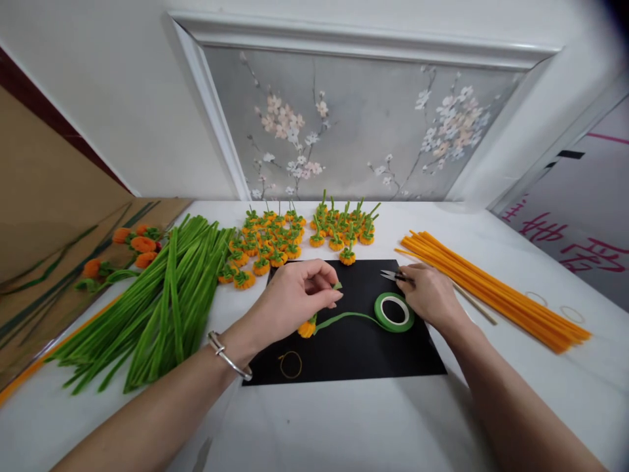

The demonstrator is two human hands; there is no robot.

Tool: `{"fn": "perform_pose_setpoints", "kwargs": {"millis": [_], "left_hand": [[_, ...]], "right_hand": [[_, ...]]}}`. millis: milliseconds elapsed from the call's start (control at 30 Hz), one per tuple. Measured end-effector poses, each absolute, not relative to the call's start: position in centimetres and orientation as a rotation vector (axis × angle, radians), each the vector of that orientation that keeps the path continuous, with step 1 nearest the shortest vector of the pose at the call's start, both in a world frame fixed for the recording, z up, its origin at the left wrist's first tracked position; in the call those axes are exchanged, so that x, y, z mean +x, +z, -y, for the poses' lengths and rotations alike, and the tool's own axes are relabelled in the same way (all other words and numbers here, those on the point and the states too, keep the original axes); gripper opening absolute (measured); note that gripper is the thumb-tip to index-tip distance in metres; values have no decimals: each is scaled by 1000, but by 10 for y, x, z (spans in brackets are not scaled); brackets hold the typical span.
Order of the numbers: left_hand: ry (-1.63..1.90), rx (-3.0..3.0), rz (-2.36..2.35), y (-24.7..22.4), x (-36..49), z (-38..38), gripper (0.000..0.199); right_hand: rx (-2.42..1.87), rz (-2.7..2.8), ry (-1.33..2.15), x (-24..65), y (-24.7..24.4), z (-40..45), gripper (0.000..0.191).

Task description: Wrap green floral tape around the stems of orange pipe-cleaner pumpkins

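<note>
My left hand (299, 295) is closed in a pinch on a small flat green piece (337, 286), which looks like green tape. Just below that hand, an orange chenille pumpkin (307, 328) lies on the black mat (344, 357), its top partly hidden by my fingers. A loose green strip runs from beside it to a roll of green tape (409, 317). My right hand (430, 292) grips small scissors (398, 276) by their dark handles, blades slightly apart and pointing left, above the mat's right edge.
Several finished pumpkins (347, 255) with green tops stand behind the mat. Green chenille stems (162, 308) are heaped at left, orange stems (496, 288) at right beside a thin stick (476, 304). A thin ring (291, 364) lies on the mat. Orange flowers (142, 244) lie far left.
</note>
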State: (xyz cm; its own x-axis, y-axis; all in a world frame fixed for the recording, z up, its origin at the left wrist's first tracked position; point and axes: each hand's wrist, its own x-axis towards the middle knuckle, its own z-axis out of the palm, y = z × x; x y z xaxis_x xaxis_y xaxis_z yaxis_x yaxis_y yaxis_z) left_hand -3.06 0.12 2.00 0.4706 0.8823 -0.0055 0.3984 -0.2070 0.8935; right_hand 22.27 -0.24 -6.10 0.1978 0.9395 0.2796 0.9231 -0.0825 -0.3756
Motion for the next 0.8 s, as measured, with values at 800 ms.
{"fn": "perform_pose_setpoints", "kwargs": {"millis": [800], "left_hand": [[833, 1723, -1047, 23, -19, 19, 18]], "right_hand": [[-1154, 1479, 859, 147, -6, 49, 13]]}}
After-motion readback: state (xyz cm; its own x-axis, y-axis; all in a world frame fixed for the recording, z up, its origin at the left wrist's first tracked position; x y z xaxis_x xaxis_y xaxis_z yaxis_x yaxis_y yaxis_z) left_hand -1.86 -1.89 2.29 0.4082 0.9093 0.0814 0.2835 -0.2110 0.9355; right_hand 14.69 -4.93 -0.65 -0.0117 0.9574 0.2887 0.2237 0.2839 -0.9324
